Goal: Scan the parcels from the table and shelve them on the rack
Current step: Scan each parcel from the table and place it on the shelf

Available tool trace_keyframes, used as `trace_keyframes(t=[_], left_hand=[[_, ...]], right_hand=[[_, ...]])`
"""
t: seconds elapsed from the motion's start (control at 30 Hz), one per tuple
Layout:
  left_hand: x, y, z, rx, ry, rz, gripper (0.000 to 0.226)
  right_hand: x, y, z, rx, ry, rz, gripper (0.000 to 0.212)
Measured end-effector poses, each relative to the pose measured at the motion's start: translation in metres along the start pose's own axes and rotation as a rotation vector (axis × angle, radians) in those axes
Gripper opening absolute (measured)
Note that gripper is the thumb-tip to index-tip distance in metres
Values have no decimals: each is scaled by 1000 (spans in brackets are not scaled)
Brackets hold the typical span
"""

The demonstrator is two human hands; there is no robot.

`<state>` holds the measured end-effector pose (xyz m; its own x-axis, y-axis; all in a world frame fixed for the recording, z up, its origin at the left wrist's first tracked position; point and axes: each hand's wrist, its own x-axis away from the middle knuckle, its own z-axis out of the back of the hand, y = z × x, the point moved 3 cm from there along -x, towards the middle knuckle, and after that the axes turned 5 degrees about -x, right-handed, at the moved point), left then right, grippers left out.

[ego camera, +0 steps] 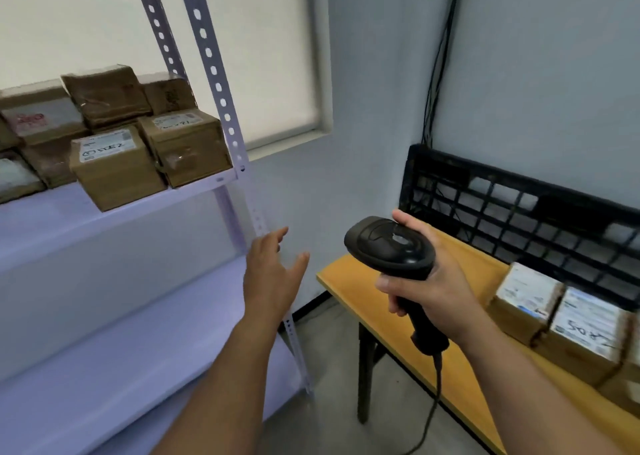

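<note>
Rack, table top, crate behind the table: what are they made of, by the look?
Rack: likely painted steel, pale matte; rows of punched holes in the uprights. Table top: wood or laminate, cannot tell which; smooth yellow-orange surface. Crate: probably moulded plastic; black open lattice wall.

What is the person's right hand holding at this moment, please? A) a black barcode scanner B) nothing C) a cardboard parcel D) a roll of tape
A: the right hand grips the handle of the black scanner, while the left hand is open and empty.
</note>
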<state>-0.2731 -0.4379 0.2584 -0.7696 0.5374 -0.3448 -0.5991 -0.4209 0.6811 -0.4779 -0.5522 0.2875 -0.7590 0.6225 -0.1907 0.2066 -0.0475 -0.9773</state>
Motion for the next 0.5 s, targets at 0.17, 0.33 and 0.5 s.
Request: trace_keyframes(t=[0.17,0.33,0.5], left_hand=[[31,41,-65,21,-157,-34,52],[64,78,-128,57,-314,-39,53],[91,109,-180,48,-461,-91,56]], right_hand=[[35,1,62,4,86,-7,90],[75,0,117,16,197,-15,84],[108,4,162,44,321,-7,85]])
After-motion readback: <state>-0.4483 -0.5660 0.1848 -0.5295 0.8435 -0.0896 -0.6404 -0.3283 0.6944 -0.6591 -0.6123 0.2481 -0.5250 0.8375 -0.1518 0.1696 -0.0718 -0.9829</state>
